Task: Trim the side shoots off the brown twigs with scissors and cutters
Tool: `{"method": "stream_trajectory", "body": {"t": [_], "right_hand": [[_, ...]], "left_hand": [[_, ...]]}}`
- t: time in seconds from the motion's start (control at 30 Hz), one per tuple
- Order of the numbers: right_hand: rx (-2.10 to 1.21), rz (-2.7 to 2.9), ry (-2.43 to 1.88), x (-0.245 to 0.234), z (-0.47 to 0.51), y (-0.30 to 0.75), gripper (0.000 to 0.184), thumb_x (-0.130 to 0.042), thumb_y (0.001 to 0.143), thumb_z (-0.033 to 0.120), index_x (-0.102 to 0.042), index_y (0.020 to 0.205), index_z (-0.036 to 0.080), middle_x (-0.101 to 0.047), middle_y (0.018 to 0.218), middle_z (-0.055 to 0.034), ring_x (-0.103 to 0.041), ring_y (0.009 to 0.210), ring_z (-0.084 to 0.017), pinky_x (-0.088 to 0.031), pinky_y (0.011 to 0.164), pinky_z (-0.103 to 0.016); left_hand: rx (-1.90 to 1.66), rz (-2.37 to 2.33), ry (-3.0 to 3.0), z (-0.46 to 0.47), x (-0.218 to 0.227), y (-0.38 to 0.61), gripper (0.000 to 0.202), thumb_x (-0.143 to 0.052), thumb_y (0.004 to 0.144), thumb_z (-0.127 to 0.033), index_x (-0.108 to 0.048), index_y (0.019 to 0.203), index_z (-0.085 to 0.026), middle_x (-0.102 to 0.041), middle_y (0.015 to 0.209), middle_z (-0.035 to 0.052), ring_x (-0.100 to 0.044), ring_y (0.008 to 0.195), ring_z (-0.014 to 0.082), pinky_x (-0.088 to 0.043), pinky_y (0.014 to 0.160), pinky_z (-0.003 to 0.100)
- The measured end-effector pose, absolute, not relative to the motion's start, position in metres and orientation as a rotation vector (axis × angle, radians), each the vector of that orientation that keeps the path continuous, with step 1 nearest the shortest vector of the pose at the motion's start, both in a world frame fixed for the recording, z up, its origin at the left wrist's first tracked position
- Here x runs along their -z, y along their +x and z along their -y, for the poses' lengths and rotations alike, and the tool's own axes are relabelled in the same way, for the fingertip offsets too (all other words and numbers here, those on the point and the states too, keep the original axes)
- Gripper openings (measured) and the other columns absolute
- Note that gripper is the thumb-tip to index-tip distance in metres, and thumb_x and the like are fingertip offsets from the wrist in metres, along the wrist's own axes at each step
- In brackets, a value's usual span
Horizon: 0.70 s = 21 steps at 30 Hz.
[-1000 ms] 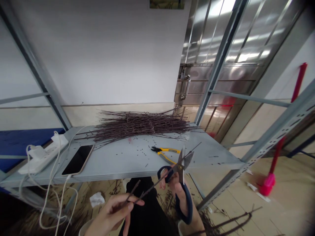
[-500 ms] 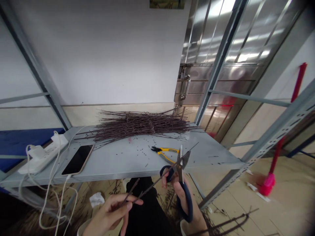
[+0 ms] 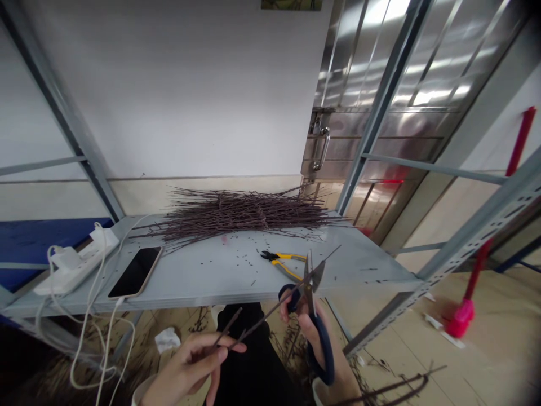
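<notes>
My left hand (image 3: 192,363) pinches a thin dark forked twig (image 3: 264,317) between thumb and fingers, below the shelf's front edge. The twig's long branch slants up to the right, and a short stub sticks up near my fingertips. My right hand (image 3: 310,324) has its fingers through the dark blue handles of a pair of scissors (image 3: 324,352). The scissor blades are apart, pointing up, and the long branch passes between them. Just behind the blades lie yellow-handled cutting pliers (image 3: 285,264) on the shelf. A large pile of similar twigs (image 3: 245,213) stretches along the back.
A phone (image 3: 136,272) on a white cable and a white power strip (image 3: 76,264) occupy the left of the grey shelf (image 3: 211,282). Metal posts (image 3: 380,113) frame it. Cut branches (image 3: 401,386) and crumpled tissue (image 3: 168,340) are below, with a red-handled tool (image 3: 462,317) to the right.
The view has shifted slightly. Both hands keep nearly the same pose, with the twig still between the scissor blades.
</notes>
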State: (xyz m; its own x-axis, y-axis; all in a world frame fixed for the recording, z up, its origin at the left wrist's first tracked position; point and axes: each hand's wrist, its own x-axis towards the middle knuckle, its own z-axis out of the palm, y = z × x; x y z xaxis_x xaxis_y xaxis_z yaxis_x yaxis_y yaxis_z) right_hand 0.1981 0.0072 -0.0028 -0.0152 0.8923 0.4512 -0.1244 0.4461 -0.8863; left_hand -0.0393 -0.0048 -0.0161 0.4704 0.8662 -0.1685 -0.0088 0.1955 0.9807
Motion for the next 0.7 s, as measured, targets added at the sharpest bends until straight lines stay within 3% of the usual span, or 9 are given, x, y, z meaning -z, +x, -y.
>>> {"method": "stream_trajectory", "body": {"t": [0.23, 0.37, 0.47, 0.63, 0.7], "right_hand": [[-0.904, 1.28, -0.812, 0.0, -0.003, 0.197, 0.025, -0.058, 0.081, 0.051, -0.059, 0.083, 0.026, -0.056, 0.073, -0.0031, -0.056, 0.07, -0.02, -0.049, 0.065, -0.032], [-0.88, 1.223, -0.898, 0.01, -0.003, 0.2, 0.023, -0.064, 0.077, 0.046, -0.06, 0.086, 0.025, -0.06, 0.076, -0.0038, -0.057, 0.067, -0.019, -0.05, 0.062, -0.031], [-0.866, 1.243, -0.985, 0.014, -0.005, 0.207, 0.024, -0.07, 0.072, 0.041, -0.059, 0.083, 0.022, -0.06, 0.071, -0.0025, -0.056, 0.061, -0.017, -0.049, 0.055, -0.028], [-0.743, 1.433, -1.103, -0.002, -0.011, 0.23, 0.03, -0.077, 0.063, 0.037, -0.052, 0.068, 0.021, -0.053, 0.059, 0.0024, -0.051, 0.055, -0.014, -0.043, 0.051, -0.024], [-0.743, 1.605, -1.156, -0.017, -0.014, 0.243, 0.032, -0.076, 0.065, 0.036, -0.048, 0.063, 0.021, -0.05, 0.055, 0.0045, -0.048, 0.052, -0.012, -0.039, 0.049, -0.023]], "left_hand": [[-0.759, -0.852, 1.187, 0.006, 0.028, -0.043, 0.034, -0.065, 0.077, -0.049, -0.071, 0.091, -0.018, -0.073, 0.079, 0.0069, -0.055, 0.033, 0.0069, -0.031, 0.034, 0.017], [-0.733, -0.839, 1.196, 0.005, 0.032, -0.044, 0.034, -0.063, 0.079, -0.048, -0.072, 0.093, -0.018, -0.061, 0.047, -0.0009, -0.051, 0.03, 0.0088, -0.027, 0.033, 0.017], [-0.724, -0.861, 1.236, 0.005, 0.029, -0.046, 0.035, -0.062, 0.08, -0.049, -0.072, 0.094, -0.018, -0.049, 0.033, -0.0054, -0.042, 0.025, 0.0069, -0.017, 0.031, 0.016], [-0.689, -0.92, 1.233, 0.01, 0.02, -0.053, 0.042, -0.062, 0.077, -0.055, -0.073, 0.093, -0.017, -0.052, 0.035, -0.0042, -0.02, 0.023, 0.0011, -0.008, 0.03, 0.018], [-0.651, -0.978, 1.218, 0.012, 0.017, -0.056, 0.045, -0.061, 0.077, -0.055, -0.072, 0.096, -0.016, -0.056, 0.039, -0.0025, -0.022, 0.024, 0.0011, -0.011, 0.029, 0.017]]}}
